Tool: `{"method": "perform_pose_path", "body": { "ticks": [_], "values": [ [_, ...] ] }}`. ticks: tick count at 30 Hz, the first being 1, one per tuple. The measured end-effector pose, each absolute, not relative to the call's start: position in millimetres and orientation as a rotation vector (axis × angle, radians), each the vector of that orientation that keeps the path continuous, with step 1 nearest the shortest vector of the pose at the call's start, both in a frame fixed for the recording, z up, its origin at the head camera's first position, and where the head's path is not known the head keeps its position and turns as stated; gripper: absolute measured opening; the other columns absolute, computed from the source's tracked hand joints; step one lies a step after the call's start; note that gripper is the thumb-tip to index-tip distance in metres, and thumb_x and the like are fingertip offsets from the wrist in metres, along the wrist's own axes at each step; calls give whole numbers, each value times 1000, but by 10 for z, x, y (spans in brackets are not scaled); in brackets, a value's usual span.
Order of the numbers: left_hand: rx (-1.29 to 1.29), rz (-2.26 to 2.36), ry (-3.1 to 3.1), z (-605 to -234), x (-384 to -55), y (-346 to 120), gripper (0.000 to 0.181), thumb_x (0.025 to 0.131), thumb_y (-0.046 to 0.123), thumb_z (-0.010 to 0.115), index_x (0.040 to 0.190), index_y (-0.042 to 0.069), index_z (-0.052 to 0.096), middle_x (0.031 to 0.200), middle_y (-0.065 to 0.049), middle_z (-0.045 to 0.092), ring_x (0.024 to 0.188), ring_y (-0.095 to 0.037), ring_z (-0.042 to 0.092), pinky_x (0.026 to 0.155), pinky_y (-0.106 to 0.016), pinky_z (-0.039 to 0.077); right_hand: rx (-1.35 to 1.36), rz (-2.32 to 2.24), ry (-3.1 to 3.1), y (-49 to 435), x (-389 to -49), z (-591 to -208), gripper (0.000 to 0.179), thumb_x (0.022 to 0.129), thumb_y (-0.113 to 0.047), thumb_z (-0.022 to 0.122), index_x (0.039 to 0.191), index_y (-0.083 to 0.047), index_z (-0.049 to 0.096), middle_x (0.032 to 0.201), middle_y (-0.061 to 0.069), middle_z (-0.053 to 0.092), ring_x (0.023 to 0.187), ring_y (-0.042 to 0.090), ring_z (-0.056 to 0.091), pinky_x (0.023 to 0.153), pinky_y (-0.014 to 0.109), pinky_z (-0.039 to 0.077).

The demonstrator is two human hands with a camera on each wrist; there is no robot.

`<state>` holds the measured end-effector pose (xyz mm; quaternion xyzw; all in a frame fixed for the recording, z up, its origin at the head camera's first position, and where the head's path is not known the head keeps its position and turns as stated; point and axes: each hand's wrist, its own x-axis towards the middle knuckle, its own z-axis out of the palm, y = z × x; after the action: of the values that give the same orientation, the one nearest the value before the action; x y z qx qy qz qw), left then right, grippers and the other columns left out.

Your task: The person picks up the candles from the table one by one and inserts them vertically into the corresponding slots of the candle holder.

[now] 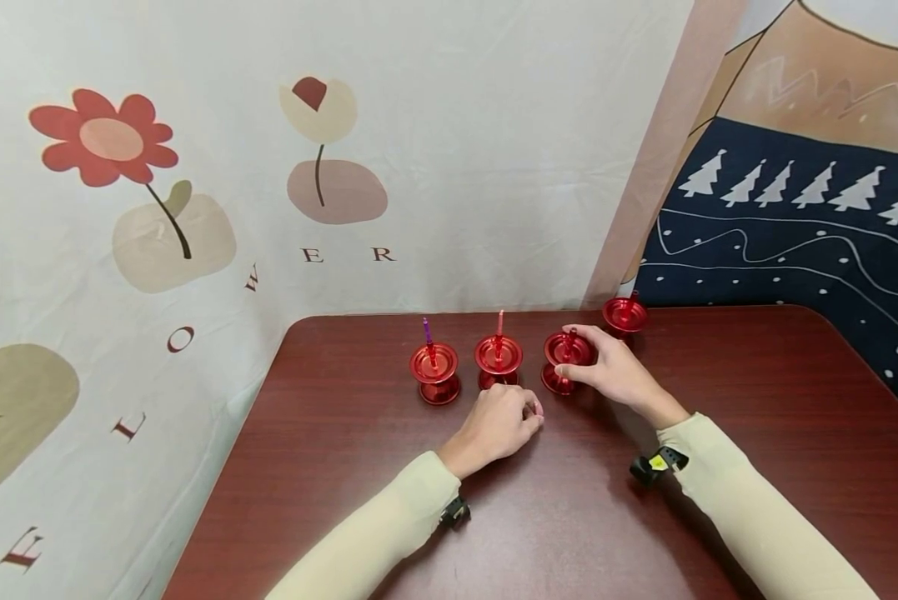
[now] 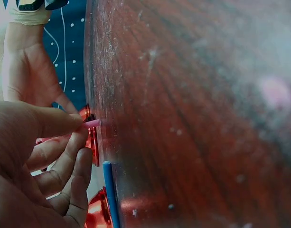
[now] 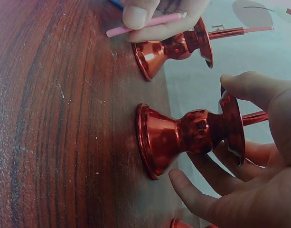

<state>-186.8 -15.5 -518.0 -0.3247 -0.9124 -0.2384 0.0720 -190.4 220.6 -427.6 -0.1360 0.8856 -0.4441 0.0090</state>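
My left hand (image 1: 496,423) is held low over the table in front of the middle holders, pinching a pink candle (image 3: 117,31) between thumb and fingertip. My right hand (image 1: 619,371) has its thumb and fingers curled round the dish of a shiny red candle holder (image 3: 157,142), which stands upright with a bare socket. To its left, another red holder (image 1: 498,354) carries a pinkish-red candle (image 1: 500,323). Farthest left, a third holder (image 1: 433,364) bears a purple candle (image 1: 428,332). A blue candle (image 2: 110,194) lies on the table by a holder, hidden from the head view.
One more red holder (image 1: 624,315) stands at the back right by the table's far edge, without a visible candle. The brown table (image 1: 328,433) meets a printed cloth wall (image 1: 494,167) behind. Something pink and blurred (image 2: 277,92) shows in the left wrist view.
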Motion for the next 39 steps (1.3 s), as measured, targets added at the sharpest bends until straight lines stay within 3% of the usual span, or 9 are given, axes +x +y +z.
{"method": "perform_pose_path", "body": {
  "ticks": [6, 13, 17, 22, 29, 34, 39],
  "values": [
    [-977, -722, -2705, -4770, -1688, -146, 11, 104, 25, 77, 94, 21, 79, 88, 9, 72, 85, -10, 71, 78, -38, 60, -422, -1390, 2765, 2215, -1883, -4278, 70, 96, -20, 86, 155, 3, 54, 149, 29, 61, 128, 44, 64, 112, 62, 50],
    [-928, -768, -2664, -4269, -1493, -94, 10, 108, 17, 71, 99, 13, 73, 91, 4, 72, 80, -10, 68, 73, -32, 59, -420, -1390, 2777, 2218, -1872, -4286, 69, 96, -19, 86, 154, 3, 55, 146, 29, 63, 124, 44, 66, 109, 62, 52],
    [-894, -807, -2645, -4174, -1521, -59, 9, 110, 17, 68, 103, 11, 72, 87, 3, 74, 75, -14, 70, 69, -36, 59, -418, -1384, 2785, 2219, -1869, -4287, 69, 96, -19, 85, 154, 3, 55, 147, 30, 62, 123, 44, 66, 109, 62, 53],
    [-894, -867, -2600, -4096, -1593, -34, 8, 109, 17, 71, 105, 10, 71, 82, 1, 74, 67, -13, 63, 63, -33, 55, -422, -1380, 2789, 2216, -1859, -4283, 68, 96, -19, 85, 154, 3, 56, 147, 30, 63, 123, 45, 67, 108, 62, 53],
    [-865, -935, -2504, -4003, -1717, 40, 7, 104, 13, 78, 104, 8, 72, 98, -1, 83, 82, -14, 74, 74, -31, 56, -430, -1399, 2780, 2202, -1859, -4287, 69, 96, -21, 85, 153, 4, 55, 147, 29, 63, 126, 45, 67, 110, 61, 52],
    [-835, -1003, -2461, -3929, -1797, 116, 11, 104, 13, 78, 108, 7, 71, 100, -3, 83, 93, -14, 79, 77, -30, 59, -440, -1410, 2779, 2194, -1862, -4286, 70, 95, -21, 86, 153, 6, 55, 148, 28, 63, 128, 43, 65, 112, 61, 49],
    [-824, -990, -2440, -3866, -1863, 157, 10, 107, 17, 74, 108, 7, 72, 96, -3, 82, 89, -17, 77, 75, -33, 58, -450, -1426, 2773, 2183, -1859, -4283, 69, 95, -20, 86, 152, 5, 57, 145, 27, 66, 125, 41, 67, 110, 60, 51]
  ]
}}
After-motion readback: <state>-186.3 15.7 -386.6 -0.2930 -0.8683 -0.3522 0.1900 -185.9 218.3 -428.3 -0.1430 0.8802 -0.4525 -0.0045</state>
